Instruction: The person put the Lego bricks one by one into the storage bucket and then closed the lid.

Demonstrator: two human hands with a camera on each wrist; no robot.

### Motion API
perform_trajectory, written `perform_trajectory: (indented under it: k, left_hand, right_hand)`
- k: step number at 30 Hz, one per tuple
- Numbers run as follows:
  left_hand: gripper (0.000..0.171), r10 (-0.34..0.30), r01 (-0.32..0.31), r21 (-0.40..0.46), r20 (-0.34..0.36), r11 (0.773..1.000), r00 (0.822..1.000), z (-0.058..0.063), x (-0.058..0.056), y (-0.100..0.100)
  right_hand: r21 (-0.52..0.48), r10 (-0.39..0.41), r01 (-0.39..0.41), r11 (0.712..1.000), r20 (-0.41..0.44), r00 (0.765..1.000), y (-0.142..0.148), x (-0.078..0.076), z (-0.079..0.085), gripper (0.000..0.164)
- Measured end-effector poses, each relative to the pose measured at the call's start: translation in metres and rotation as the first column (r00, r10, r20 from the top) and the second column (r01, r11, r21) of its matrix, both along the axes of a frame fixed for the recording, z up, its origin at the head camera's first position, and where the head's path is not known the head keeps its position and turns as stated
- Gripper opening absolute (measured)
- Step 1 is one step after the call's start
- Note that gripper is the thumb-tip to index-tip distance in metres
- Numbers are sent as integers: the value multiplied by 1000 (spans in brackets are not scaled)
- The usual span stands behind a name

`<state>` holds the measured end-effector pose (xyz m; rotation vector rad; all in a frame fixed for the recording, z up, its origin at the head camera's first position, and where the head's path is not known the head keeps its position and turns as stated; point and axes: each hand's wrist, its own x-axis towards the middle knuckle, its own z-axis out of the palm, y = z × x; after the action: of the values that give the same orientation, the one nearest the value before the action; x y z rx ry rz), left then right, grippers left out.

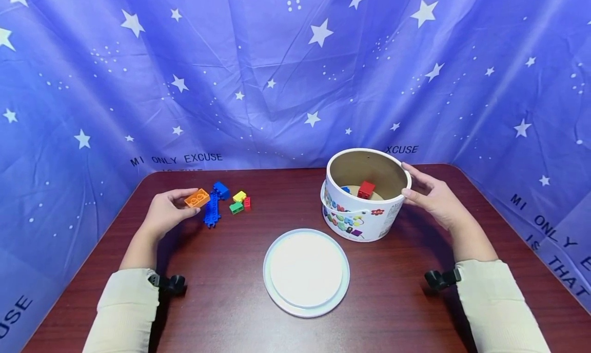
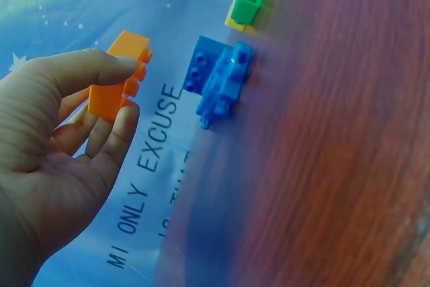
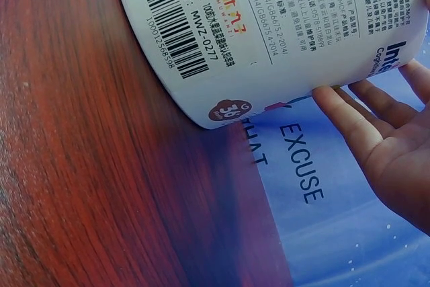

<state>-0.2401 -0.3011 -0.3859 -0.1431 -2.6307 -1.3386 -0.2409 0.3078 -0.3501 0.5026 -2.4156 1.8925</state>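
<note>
An orange toy brick is pinched between the thumb and fingers of my left hand, with its hollow underside showing in the head view. Close to that hand lie a long blue toy piece and a blue brick. My right hand holds the white bucket at its right side, thumb and fingertips by the rim. Inside the bucket are a red brick and a blue piece, partly hidden by the wall. The right wrist view shows fingers against the bucket's printed label.
A round white lid lies on the dark wooden table, nearer than the bucket. Small yellow, green and red bricks sit right of the blue pieces. A blue starry cloth hangs behind the table.
</note>
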Motion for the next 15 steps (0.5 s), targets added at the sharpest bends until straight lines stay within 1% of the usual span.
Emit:
perform_trajectory:
  k: [6, 12, 15]
  left_hand:
    - [52, -14, 14, 12, 24, 1000, 1000, 10, 3, 9]
    - [51, -70, 70, -1, -25, 998, 997, 17, 2, 20]
    - [50, -101, 102, 11, -42, 995, 994, 21, 2, 26]
  right_hand:
    - [7, -1, 1, 1000, -5, 1000, 0, -1, -1, 66]
    - [-18, 7, -7, 1000, -8, 1000, 1, -1, -1, 66]
    - [-27, 9, -10, 1000, -5, 1000, 0, 0, -1, 67]
